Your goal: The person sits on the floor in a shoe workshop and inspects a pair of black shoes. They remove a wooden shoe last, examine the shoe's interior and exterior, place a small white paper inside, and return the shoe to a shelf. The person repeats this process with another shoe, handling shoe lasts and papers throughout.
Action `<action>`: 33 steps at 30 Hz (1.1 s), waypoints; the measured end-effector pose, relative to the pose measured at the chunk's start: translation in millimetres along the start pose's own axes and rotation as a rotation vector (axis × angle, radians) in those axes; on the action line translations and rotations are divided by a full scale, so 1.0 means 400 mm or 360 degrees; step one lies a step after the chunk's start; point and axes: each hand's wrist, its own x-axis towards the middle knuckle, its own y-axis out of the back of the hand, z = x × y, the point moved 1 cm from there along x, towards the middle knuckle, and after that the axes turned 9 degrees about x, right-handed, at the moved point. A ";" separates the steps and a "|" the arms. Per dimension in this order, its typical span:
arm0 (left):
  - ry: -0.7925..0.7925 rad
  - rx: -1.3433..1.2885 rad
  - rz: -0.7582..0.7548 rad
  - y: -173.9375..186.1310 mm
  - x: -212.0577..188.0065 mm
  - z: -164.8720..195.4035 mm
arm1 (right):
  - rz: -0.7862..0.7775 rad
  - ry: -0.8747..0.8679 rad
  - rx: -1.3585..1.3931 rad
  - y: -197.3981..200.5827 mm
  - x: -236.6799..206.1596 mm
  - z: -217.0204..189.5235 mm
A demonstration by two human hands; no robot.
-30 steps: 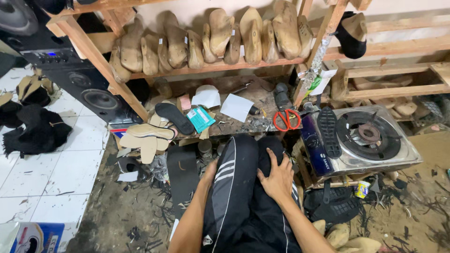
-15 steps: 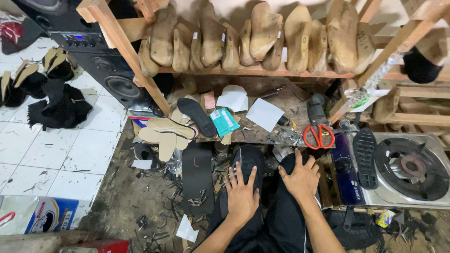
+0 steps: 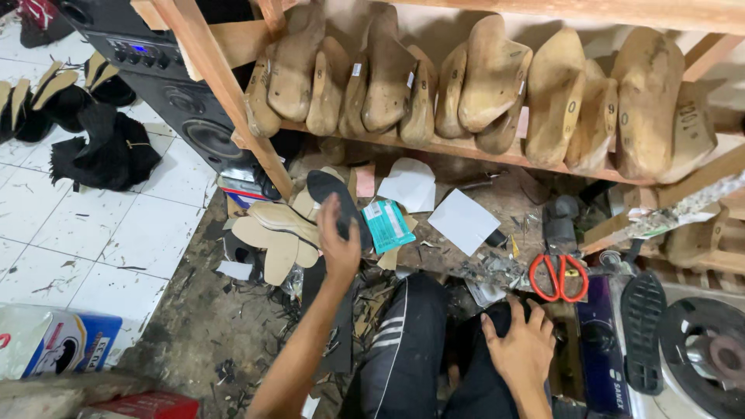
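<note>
Reaching forward from my seat on the littered floor, my left hand (image 3: 339,244) has its fingers on the black shoe sole (image 3: 339,208), which leans on a stack of tan insole cut-outs (image 3: 273,233) just under the wooden rack of shoe lasts (image 3: 497,85). That sole lies straight ahead of the left hand and up-left of my knees, its long axis running from upper left to lower right, the toe toward the rack post. The left is far the nearer hand; the fingers curl over the sole's lower end, though I cannot tell whether they have truly closed round it or only press on it. The forearm stretches up from lower left, wrist roughly straight. My right hand (image 3: 518,349) rests flat and loose on my dark trousers (image 3: 419,349), gripping nothing, well apart from the sole. Red-handled scissors (image 3: 557,277) lie just beyond it, with a teal packet (image 3: 388,225) just right of the sole.
</note>
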 end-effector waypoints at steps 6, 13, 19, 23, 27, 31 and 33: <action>0.0000 0.0157 0.0111 -0.211 0.386 -0.300 | -0.0064 0.0060 0.0069 -0.035 0.073 -0.039; -0.0268 0.0575 0.0215 -0.312 0.429 -0.373 | -0.0090 0.0072 0.0135 -0.053 0.134 -0.041; -0.0024 0.0288 -0.0030 -0.197 0.330 -0.158 | -0.0097 0.0054 0.0172 -0.044 0.129 -0.027; -0.0004 0.0089 -0.0374 -0.053 0.219 0.100 | -0.0101 0.0037 0.0192 -0.040 0.099 -0.021; 0.0090 -0.0256 -0.0816 0.111 0.119 0.375 | -0.0037 0.0080 0.0182 -0.034 0.058 -0.016; -0.0328 -0.0372 -0.1115 0.279 0.056 0.608 | 0.0010 0.0099 0.0161 -0.018 0.017 -0.005; -0.0841 -0.0500 -0.1096 0.337 0.036 0.699 | -0.0002 0.0093 0.0161 -0.012 -0.004 0.002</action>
